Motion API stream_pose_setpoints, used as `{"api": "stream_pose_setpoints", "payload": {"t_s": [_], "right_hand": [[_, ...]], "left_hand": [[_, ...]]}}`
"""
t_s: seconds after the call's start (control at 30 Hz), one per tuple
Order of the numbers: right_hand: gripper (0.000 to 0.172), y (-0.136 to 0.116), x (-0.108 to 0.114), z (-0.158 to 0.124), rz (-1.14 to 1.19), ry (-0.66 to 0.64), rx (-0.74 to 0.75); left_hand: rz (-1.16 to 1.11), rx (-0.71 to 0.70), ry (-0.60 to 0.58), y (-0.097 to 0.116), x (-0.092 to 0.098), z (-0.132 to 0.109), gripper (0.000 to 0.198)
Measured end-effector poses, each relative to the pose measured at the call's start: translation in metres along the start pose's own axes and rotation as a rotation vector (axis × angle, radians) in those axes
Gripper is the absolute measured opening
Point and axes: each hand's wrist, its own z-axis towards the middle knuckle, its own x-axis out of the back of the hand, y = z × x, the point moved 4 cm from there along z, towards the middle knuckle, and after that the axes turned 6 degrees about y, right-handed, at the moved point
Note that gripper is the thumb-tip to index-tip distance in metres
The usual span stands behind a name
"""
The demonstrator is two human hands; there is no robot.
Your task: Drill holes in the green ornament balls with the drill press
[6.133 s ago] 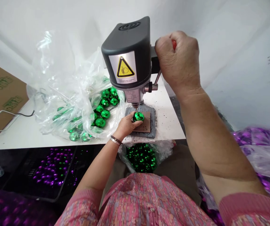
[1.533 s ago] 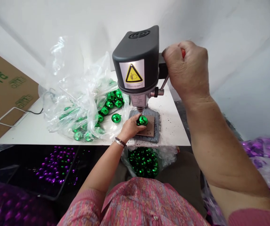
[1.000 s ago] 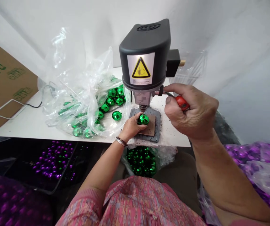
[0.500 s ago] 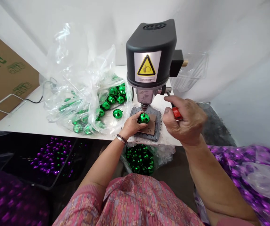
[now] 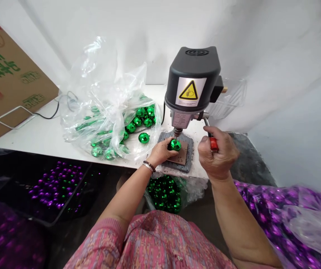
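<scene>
Between the thumb and fingers of my left hand [image 5: 162, 152] is a shiny green faceted bauble [image 5: 175, 145], held on a brown board [image 5: 180, 157] over the grey base of a small drill press [image 5: 194, 80]. The drill bit stands right at the bauble's top; whether it is inside the bauble I cannot tell. My right hand [image 5: 219, 151] is closed around the press's feed lever [image 5: 206, 121], most of which the fingers hide. Something red [image 5: 214, 144] shows at the index finger. Left of the press, a single green bauble [image 5: 144, 138] lies on the white table.
A clear plastic bag [image 5: 104, 112] with several green baubles spreads over the table [image 5: 45, 138]. Below the table edge hangs a bag of green baubles [image 5: 164, 194]. Bagged purple baubles [image 5: 272, 213] lie at right. A cardboard box [image 5: 12, 74] stands left, a wire basket [image 5: 230, 99] behind the press.
The view has shifted, so the press and table appear lower and farther right. My left hand keeps its hold on the bauble under the bit, and my right hand stays on the lever.
</scene>
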Motion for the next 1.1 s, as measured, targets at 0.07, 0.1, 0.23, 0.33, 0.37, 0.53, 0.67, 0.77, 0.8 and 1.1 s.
{"api": "stream_pose_setpoints", "payload": {"t_s": [0.07, 0.1, 0.23, 0.33, 0.37, 0.53, 0.67, 0.77, 0.8, 1.1], "right_hand": [[0.027, 0.0, 0.0, -0.005, 0.003, 0.008, -0.001], [0.027, 0.0, -0.001, -0.008, 0.011, 0.005, 0.002], [0.024, 0.0, -0.001, -0.01, 0.046, 0.006, 0.006], [0.021, 0.002, -0.003, 0.012, 0.029, 0.048, -0.081], [0.021, 0.004, -0.006, 0.023, 0.033, 0.051, -0.159], [0.025, 0.016, -0.019, 0.068, 0.117, -0.02, -0.503], [0.025, 0.017, -0.02, 0.073, 0.156, -0.031, -0.55], [0.026, 0.017, -0.018, 0.068, 0.16, -0.028, -0.541], [0.027, 0.017, -0.018, 0.067, 0.156, -0.026, -0.531], [0.029, 0.016, -0.015, 0.066, 0.14, -0.016, -0.49]], "left_hand": [[0.003, 0.007, -0.002, 0.0, 0.0, 0.0, 0.073], [0.001, 0.009, -0.004, 0.0, 0.001, -0.001, 0.073], [-0.03, -0.001, -0.009, 0.0, 0.0, -0.001, 0.071], [-0.075, -0.008, -0.009, -0.001, -0.001, -0.001, 0.072], [-0.094, -0.014, -0.011, -0.001, -0.001, -0.001, 0.072], [-0.189, -0.049, -0.025, 0.0, 0.01, -0.024, 0.069], [-0.151, -0.16, -0.204, -0.002, 0.019, -0.063, 0.068], [-0.05, -0.226, -0.418, -0.005, 0.017, -0.088, 0.076], [-0.028, -0.222, -0.445, -0.007, 0.018, -0.092, 0.08], [0.063, 0.199, 0.477, -0.054, 0.081, -0.021, 0.044]]}}
